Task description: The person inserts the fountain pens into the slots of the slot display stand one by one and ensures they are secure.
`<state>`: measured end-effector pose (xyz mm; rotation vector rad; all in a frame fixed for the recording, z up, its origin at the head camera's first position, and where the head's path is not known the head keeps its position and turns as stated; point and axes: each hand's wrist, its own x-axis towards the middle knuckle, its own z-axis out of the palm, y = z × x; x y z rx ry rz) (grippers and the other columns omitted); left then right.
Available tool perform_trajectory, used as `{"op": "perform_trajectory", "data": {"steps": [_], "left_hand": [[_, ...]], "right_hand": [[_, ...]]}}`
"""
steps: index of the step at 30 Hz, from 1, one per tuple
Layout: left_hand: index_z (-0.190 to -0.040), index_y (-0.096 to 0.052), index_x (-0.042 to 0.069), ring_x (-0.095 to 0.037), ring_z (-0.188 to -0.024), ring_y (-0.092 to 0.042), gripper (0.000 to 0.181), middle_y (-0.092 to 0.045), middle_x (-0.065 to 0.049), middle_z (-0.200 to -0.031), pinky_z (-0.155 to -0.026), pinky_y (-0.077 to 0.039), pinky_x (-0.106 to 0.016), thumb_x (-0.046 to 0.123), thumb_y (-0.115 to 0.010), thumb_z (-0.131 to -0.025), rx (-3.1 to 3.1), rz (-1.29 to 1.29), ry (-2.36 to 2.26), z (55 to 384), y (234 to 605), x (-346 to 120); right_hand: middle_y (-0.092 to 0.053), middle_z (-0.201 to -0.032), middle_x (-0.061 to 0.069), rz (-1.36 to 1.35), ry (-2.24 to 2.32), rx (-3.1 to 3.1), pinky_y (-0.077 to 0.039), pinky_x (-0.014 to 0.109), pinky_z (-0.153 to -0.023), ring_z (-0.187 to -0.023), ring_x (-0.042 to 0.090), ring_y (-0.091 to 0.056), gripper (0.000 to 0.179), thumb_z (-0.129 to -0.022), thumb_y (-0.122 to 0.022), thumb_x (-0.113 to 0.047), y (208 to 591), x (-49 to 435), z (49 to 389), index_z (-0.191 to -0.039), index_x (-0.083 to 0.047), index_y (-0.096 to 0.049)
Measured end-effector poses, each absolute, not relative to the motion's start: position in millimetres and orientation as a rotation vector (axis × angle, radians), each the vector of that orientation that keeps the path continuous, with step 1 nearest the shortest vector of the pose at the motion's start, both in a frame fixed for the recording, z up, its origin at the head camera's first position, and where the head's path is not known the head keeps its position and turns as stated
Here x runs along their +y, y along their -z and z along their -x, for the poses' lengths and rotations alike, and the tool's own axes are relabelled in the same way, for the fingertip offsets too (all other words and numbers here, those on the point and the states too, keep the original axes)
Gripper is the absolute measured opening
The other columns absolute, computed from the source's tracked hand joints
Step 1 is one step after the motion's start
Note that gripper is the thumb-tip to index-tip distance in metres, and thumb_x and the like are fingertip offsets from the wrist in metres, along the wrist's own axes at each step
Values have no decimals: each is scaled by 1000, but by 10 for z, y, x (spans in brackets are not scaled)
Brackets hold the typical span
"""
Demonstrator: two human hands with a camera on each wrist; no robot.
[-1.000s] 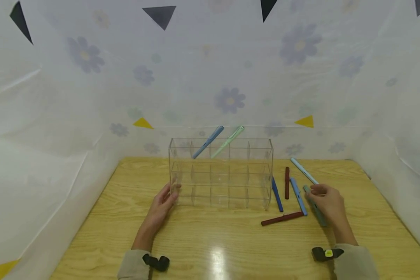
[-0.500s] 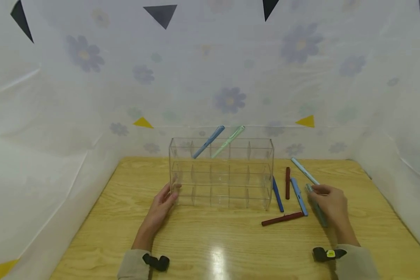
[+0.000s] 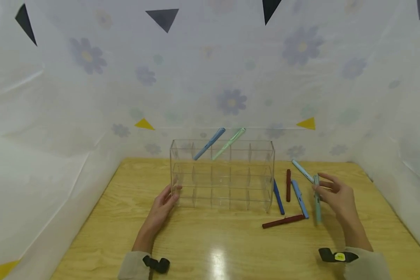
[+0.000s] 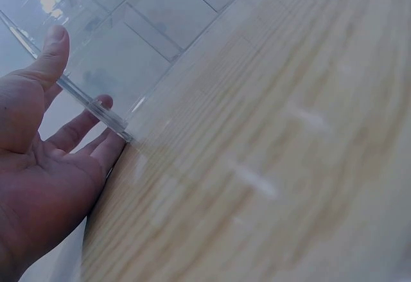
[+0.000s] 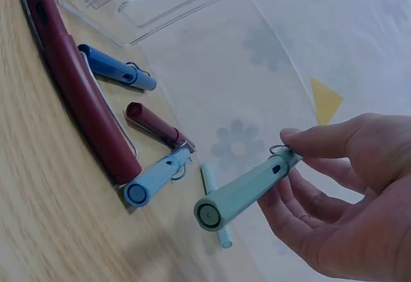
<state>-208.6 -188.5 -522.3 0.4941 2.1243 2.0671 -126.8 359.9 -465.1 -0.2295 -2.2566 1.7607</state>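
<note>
A clear acrylic display stand (image 3: 221, 188) with several compartments stands upright on the wooden table. My left hand (image 3: 162, 206) holds its left side low down; in the left wrist view the thumb (image 4: 52, 54) is on the front and the fingers reach round the side wall. My right hand (image 3: 339, 198) pinches a pale green pen (image 5: 241, 192) between thumb and fingers near its clip end, its other end pointing toward me. In the stand's top row, a greyish-blue pen (image 3: 210, 143) and a mint pen (image 3: 229, 143) lean to the right.
Right of the stand lie a dark blue pen (image 3: 279, 198), an upright-lying dark red pen (image 3: 288, 185), a blue pen (image 3: 299, 198) and a light blue pen (image 3: 302, 170). Another dark red pen (image 3: 282, 221) lies crosswise in front. Patterned white sheeting (image 3: 196, 77) surrounds the table (image 3: 210, 241).
My right hand has taken up the pale green pen from the table and moved slightly right, turning the pen more upright in the head view. The left hand stays at the stand.
</note>
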Motion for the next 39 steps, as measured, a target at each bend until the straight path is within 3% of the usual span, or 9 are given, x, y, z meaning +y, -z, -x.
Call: {"op": "perform_trajectory", "data": {"steps": [11,18,25,39], "left_hand": [[-161,-35,18,-36,-146,-36,55,-46,-20,-152,-101,-43,-25,18,-53,-109,2133,-514,-2058,2098,5251,-1914],[-161,-36,14,-35,-146,-36,55,-45,-23,-153,-100,-44,-27,16,-53,-109,2108,-505,-2073,2076,5221,-1906],[-161,-35,18,-35,-146,-37,55,-46,-20,-153,-101,-44,-27,17,-53,-109,2126,-516,-2055,2067,5218,-1892],[-162,-34,17,-33,-147,-34,56,-43,-19,-156,-103,-45,-37,19,-53,-109,2101,-508,-2045,2081,5237,-1903]], "right_hand": [[-71,-103,-7,172,-1886,-2031,-58,25,-65,-82,6,-72,40,-94,-76,-7,4481,3438,1267,-132,-15,-65],[-73,-103,-1,80,-1897,-1896,-59,27,-65,-84,10,-71,36,-95,-72,-1,4370,3327,1258,-130,-4,-64],[-73,-105,2,20,-1849,-1849,-58,26,-67,-88,10,-72,40,-96,-70,2,4191,3231,1254,-133,8,-58],[-69,-107,13,-175,-1897,-1711,-58,31,-72,-91,17,-72,39,-95,-67,6,3718,3023,1366,-132,12,-56]]}}
